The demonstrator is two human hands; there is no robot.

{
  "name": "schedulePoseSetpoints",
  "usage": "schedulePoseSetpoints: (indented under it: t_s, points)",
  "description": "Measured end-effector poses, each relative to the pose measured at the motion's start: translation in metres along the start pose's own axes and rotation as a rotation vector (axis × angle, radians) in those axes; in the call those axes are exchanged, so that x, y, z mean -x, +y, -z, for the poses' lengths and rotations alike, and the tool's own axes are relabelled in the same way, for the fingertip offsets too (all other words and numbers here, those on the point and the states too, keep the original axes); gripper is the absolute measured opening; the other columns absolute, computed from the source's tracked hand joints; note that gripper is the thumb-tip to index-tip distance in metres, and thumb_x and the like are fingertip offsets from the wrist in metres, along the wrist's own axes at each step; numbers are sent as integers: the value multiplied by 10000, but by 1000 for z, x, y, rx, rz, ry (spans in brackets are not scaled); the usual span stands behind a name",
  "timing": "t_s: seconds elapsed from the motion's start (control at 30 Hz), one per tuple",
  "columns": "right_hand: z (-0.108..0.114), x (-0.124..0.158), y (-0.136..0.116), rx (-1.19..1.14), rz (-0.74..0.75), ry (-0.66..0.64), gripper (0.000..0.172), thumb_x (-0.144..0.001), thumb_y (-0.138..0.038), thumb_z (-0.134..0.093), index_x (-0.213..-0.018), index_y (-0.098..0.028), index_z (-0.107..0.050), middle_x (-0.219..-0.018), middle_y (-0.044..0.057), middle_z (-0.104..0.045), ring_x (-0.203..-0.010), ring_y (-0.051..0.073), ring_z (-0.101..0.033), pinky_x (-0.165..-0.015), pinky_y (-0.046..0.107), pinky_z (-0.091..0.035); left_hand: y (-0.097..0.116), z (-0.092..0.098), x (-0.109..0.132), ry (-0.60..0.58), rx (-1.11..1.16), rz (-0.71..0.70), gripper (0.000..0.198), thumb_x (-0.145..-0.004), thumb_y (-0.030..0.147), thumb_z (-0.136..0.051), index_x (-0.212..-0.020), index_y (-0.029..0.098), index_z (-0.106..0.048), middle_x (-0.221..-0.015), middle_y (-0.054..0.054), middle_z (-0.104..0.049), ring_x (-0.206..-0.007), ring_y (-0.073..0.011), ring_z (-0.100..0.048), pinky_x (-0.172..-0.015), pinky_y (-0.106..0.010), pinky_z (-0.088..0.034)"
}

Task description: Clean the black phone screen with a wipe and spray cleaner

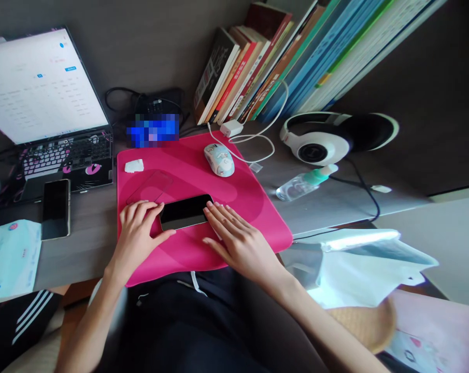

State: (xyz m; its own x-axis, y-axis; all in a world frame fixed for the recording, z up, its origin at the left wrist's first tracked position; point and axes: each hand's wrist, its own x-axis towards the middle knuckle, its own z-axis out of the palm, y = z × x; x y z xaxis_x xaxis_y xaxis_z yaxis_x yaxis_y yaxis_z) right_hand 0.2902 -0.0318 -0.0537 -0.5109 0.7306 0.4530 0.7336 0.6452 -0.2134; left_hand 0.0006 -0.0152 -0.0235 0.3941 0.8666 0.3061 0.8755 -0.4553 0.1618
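Note:
A smartphone [186, 211] with a dark screen lies face up on a pink desk mat [253, 223]. My left hand [139, 228] is at its left end, fingers spread and thumb apart below the near corner. My right hand [238, 235] rests at its right end with fingers stretched out, the fingertips touching its edge and the thumb apart. Just beyond my left fingers lies a thin transparent sheet [156, 184], shaped like a phone screen. A small crumpled white piece [134, 165] sits near the mat's far left corner.
A patterned mouse [219, 159] and a white charger [231, 128] with its cable are at the back. To the right are a spray bottle [296, 186] and headphones [315, 142]. A laptop [43, 88], another phone [56, 210] and a tissue pack [12, 259] are left. Books [238, 72] line the back.

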Motion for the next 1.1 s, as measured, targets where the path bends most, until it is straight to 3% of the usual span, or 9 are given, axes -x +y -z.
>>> schedulePoseSetpoints:
  t_s: [0.47,0.9,1.1]
  points:
    - [-25,-52,18,-33,-76,-19,634,-1130,-459,-461,-1565,-2,-527,-1645,238,-481,-1543,358,-471,-1284,538,-442,-1,-2,-1,-7,32,-19,563,-1001,489,-714,-1476,217,-583,-1394,-143,-669,-1356,-329,-582,-1174,-540,-396]
    - [-10,-13,-17,62,-10,20,681,-1098,-455,-558,-1606,-10,-466,-1623,247,-509,-1514,377,-515,-1226,560,-519,0,-5,-1,27,13,-15,533,-984,471,-744,-1435,227,-597,-1379,-133,-687,-1365,-333,-584,-1196,-549,-382]
    - [-13,-29,-11,-5,-31,-36,639,-1120,-458,-500,-1596,-32,-496,-1623,234,-511,-1532,361,-493,-1260,564,-473,-4,-4,-1,-8,92,-27,536,-1000,435,-727,-1474,238,-571,-1388,-126,-664,-1390,-324,-566,-1193,-540,-400]
